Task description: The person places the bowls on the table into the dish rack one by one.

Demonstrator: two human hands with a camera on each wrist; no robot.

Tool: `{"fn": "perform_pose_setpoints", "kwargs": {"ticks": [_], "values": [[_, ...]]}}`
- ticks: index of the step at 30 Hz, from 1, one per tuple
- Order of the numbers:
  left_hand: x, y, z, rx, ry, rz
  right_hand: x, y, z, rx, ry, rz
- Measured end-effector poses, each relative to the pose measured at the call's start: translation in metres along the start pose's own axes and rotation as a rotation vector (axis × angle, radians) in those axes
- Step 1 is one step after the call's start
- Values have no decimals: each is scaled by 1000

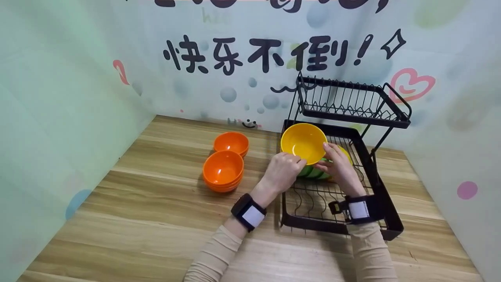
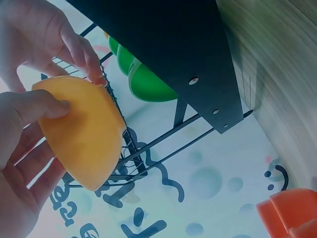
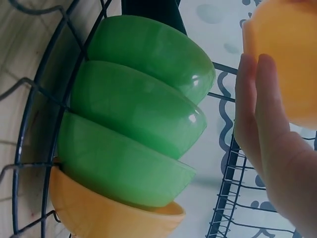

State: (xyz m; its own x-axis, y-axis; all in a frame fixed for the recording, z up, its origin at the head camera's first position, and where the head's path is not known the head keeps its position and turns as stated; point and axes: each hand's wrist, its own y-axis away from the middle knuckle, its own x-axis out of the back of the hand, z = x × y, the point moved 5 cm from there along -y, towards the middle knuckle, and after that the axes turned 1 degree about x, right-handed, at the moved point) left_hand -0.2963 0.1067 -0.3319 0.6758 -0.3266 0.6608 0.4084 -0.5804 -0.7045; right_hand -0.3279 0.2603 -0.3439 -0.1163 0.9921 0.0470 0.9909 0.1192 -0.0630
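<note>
Reaching over a wooden tabletop [image 1: 148,211], a person extends both forearms from its front edge toward a two-tier black dish rack [image 1: 313,224] standing near the back right corner. A strip of wood runs along the rack's front rim, and another separates its right rim from the tabletop's right edge. The left hand [image 1: 282,172], knuckles up, pinches the near rim of a yellow bowl [image 1: 303,141], thumb pressed to the outer wall. The right hand [image 1: 339,166], fingers nearly straight, rests its fingertips against the bowl's right side. Green bowls [image 3: 138,99] lean in a row in the lower tier, a second yellow bowl [image 3: 114,215] at their end. Two stacks of orange bowls [image 1: 223,168] sit left of the rack, the rear one near the tabletop's back edge, with wood between them and the rack's left rim. Tilted, the held bowl hangs above the lower tier toward its back left corner, apart from the green row.
</note>
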Motion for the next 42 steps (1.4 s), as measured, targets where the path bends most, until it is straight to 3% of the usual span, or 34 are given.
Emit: {"fn": "perform_pose_setpoints", "kwargs": {"ticks": [9,21,26,31,35,42], "values": [[1,2,4,-34,28,58,1,-1,2,-5,-152,-31],[-3,2,7,-27,52,83,9,-1,5,-32,-112,62],[-2,1,5,6,90,80,14,-1,3,-16,-94,94],[-3,1,1,90,108,74,23,3,-1,3,-56,148],[-8,2,-4,184,104,-1,31,5,-5,24,-55,189],[-25,10,-11,336,34,-258,44,8,-9,32,-27,261]]}}
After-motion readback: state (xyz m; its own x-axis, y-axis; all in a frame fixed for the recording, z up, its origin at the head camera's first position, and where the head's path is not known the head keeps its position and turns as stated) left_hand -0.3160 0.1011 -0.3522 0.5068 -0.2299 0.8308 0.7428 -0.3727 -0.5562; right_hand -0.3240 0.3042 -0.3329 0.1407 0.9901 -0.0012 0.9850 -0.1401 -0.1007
